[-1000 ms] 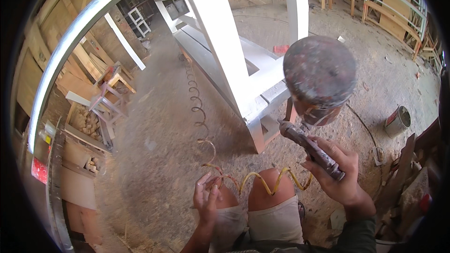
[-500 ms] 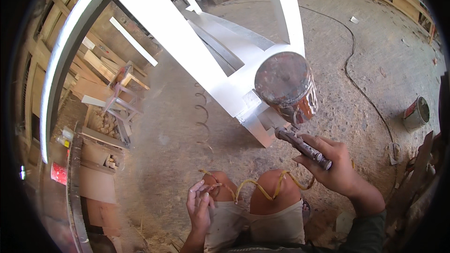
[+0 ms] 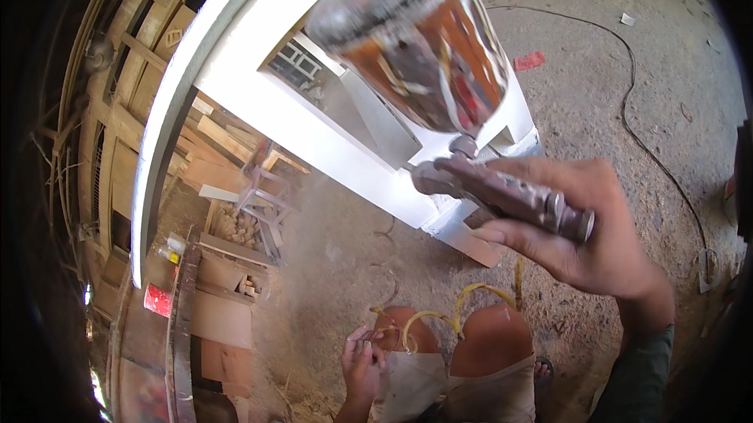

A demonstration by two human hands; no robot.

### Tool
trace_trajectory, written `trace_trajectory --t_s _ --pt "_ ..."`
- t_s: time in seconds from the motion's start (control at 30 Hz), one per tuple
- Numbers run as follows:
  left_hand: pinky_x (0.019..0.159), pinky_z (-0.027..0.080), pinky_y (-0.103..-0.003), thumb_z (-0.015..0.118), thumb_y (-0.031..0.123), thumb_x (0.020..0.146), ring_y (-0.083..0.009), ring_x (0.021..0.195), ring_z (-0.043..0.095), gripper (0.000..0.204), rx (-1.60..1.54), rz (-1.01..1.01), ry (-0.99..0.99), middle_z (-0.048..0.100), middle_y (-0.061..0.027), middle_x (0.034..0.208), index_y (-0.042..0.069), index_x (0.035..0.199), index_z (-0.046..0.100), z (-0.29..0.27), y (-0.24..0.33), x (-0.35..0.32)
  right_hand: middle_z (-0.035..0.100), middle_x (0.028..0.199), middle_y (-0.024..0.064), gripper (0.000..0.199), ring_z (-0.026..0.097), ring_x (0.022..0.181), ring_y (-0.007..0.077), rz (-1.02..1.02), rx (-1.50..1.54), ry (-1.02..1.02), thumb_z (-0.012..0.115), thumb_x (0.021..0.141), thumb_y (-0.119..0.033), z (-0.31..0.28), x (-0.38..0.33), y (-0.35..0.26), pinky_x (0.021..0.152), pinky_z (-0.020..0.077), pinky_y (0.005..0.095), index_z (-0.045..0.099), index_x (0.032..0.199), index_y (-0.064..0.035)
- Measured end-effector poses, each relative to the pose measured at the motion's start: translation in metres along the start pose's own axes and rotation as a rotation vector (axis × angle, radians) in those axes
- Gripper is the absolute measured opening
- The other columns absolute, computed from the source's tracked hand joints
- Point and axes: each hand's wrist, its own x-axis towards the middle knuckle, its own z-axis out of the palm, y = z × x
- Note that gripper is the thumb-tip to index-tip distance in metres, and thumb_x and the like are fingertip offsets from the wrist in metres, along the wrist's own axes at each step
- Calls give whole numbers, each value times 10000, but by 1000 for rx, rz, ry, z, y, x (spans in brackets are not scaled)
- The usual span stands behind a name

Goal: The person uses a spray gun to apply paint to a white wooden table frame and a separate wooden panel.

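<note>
I have the right hand (image 3: 608, 223) gripping the gun (image 3: 510, 194), cup (image 3: 423, 50) overlapping the frame (image 3: 329, 145) edge in view; the left hand (image 3: 361, 364) pinches the hose (image 3: 478, 287); floor (image 3: 580, 101) spreads rightward.

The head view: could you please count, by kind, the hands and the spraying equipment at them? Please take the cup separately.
Left hand and right hand: 2
Spray gun: 1
Cup on top of the gun: 1
Coiled hose: 1
Total: 5
</note>
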Motion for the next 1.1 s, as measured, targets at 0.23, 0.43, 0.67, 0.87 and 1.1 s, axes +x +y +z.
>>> trace_trajectory --t_s 0.23,0.43,0.67,0.87,1.1 --pt "670 468 -271 593 123 1012 -165 694 581 414 -83 0 17 628 -201 1216 -19 1390 500 1 0 -1 779 939 129 457 728 714 155 -245 165 148 872 835 -163 -14 48 -16 615 590 273 720 1237 -7" --pt "672 460 -269 593 143 1016 -167 688 580 435 -162 31 -15 624 -201 1205 -10 1406 479 0 -4 6 747 816 83 431 680 615 128 -184 263 181 840 876 -214 -23 80 -50 492 515 239 712 1226 2" --pt "728 497 -223 549 177 1083 -122 856 637 277 -280 -158 26 704 -93 1125 10 1296 608 -21 -11 0 738 781 87 264 661 593 96 39 -121 527 801 901 -171 -36 51 -81 426 415 201 734 1077 13" --pt "586 470 -226 575 143 1064 -79 707 566 194 -277 -88 -37 702 -103 1130 49 1232 593 9 -19 16 742 790 73 274 648 589 70 -192 -394 592 801 894 -124 -36 40 -91 465 440 201 734 1122 14" --pt "570 462 -229 532 176 1085 -87 616 538 180 -151 -84 -31 683 -66 981 54 1206 588 12 -5 18 767 908 109 442 710 718 121 -303 -560 508 854 847 -91 -19 38 -94 620 551 239 690 1232 51"
